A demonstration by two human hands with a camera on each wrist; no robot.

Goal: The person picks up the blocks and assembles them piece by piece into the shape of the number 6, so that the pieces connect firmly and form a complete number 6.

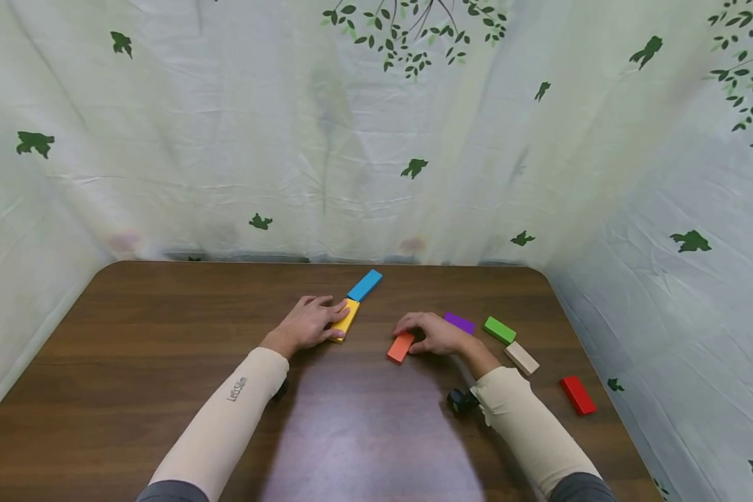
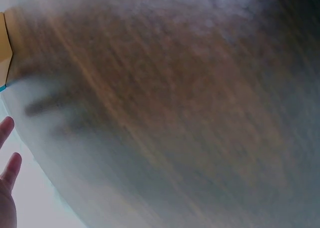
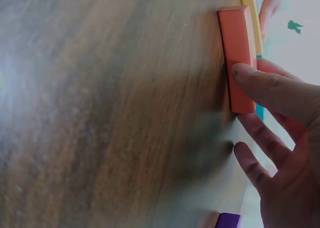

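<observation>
My left hand (image 1: 312, 322) has its thumb and index finger on a yellow block (image 1: 349, 319) lying on the table, with the other fingers out to the side. A blue block (image 1: 365, 285) lies end to end beyond the yellow one, in a slanting line. To the right, my right hand (image 1: 436, 333) pinches an orange block (image 1: 401, 347) between thumb and fingers; in the right wrist view the thumb presses the near face of the orange block (image 3: 238, 57). The left wrist view shows only two fingertips (image 2: 11, 168) and an edge of the yellow block (image 2: 4, 50).
Beyond my right hand lies a purple block (image 1: 459, 322). Right of it are a green block (image 1: 499, 330) and a cream block (image 1: 522, 358), corner to corner, and a red block (image 1: 579, 395). A leaf-patterned curtain (image 1: 226, 174) surrounds the brown table (image 1: 132, 390).
</observation>
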